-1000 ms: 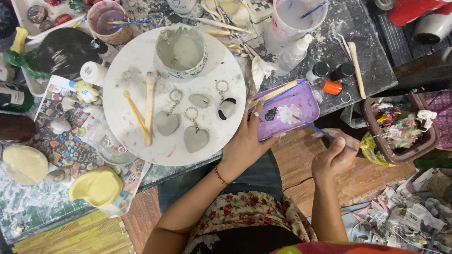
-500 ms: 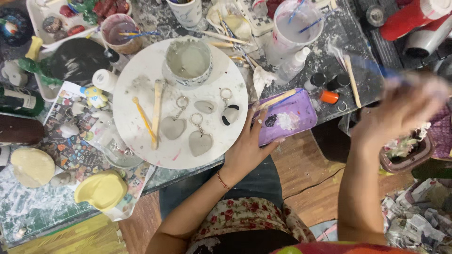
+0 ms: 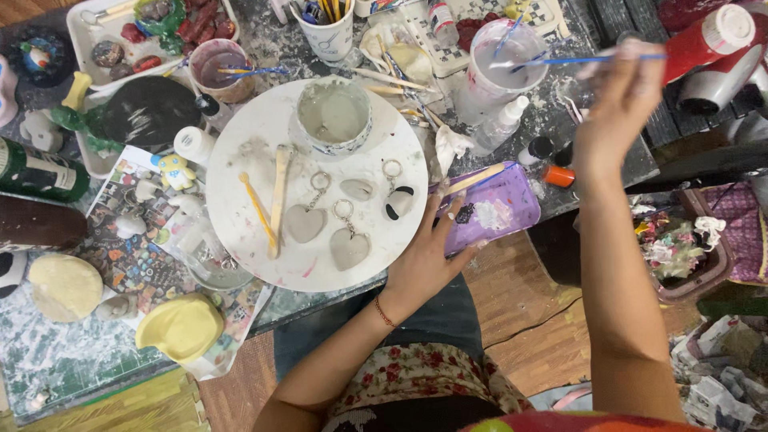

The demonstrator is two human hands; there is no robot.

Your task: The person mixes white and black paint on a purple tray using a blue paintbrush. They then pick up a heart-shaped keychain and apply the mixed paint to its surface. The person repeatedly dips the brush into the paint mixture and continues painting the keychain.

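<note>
My left hand (image 3: 428, 256) grips the near edge of a purple paint palette (image 3: 500, 212) that lies beside a round white board (image 3: 248, 160). On the board lie two grey clay heart keychains (image 3: 306, 222), two smaller keychain pieces (image 3: 398, 200), a wooden stick (image 3: 278, 196), a yellow tool and a bowl of grey slip (image 3: 334, 116). My right hand (image 3: 620, 100) is raised at the far right and holds a thin blue paintbrush (image 3: 560, 59). The brush tip reaches over a clear cup of cloudy water (image 3: 500, 68).
A cup of brushes (image 3: 326, 28), a pink paint cup (image 3: 216, 70), a tray of painted figures (image 3: 152, 32), a dark bottle (image 3: 36, 172), yellow and cream clay pieces (image 3: 180, 328), small paint bottles (image 3: 556, 172) and a red bottle (image 3: 704, 40) crowd the table. A basket (image 3: 688, 248) stands at the right.
My right hand rose from near my lap, swung far and right, and now holds the brush at the water cup. The left hand stayed on the palette.
</note>
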